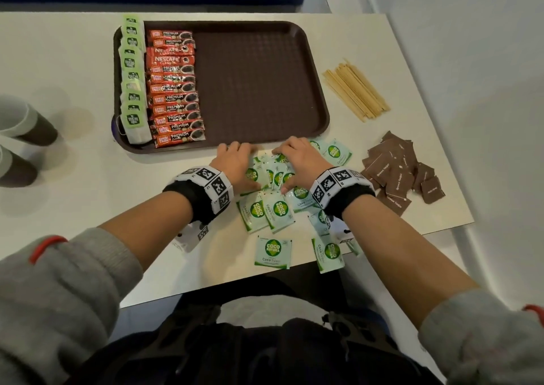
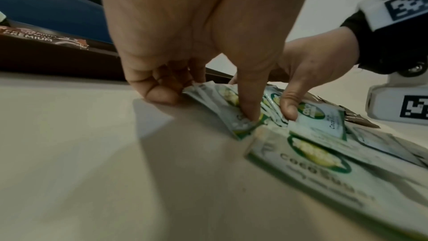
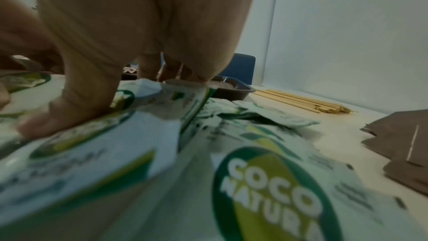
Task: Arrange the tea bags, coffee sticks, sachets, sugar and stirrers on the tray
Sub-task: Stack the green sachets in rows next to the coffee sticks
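A brown tray point(image 1: 259, 84) holds a column of green tea bags point(image 1: 132, 69) along its left side, with red coffee sticks point(image 1: 173, 90) beside them. The rest of the tray is bare. Several green-and-white Coco Natura sachets point(image 1: 273, 208) lie in a loose pile on the table just in front of the tray. My left hand point(image 1: 238, 163) and right hand point(image 1: 294, 163) face each other over the pile. Thumb and curled fingers of the left hand point(image 2: 208, 102) pinch a fanned bunch of sachets point(image 2: 227, 116). The right hand point(image 2: 308, 72) grips the same bunch, its thumb pressed on a sachet point(image 3: 88, 135).
Wooden stirrers point(image 1: 356, 93) lie in a bundle on the white table point(image 1: 73, 75), right of the tray. Brown sugar packets point(image 1: 400, 172) are scattered near the table's right edge. Paper cups point(image 1: 26, 125) lie at the far left. A few sachets sit by the table's front edge.
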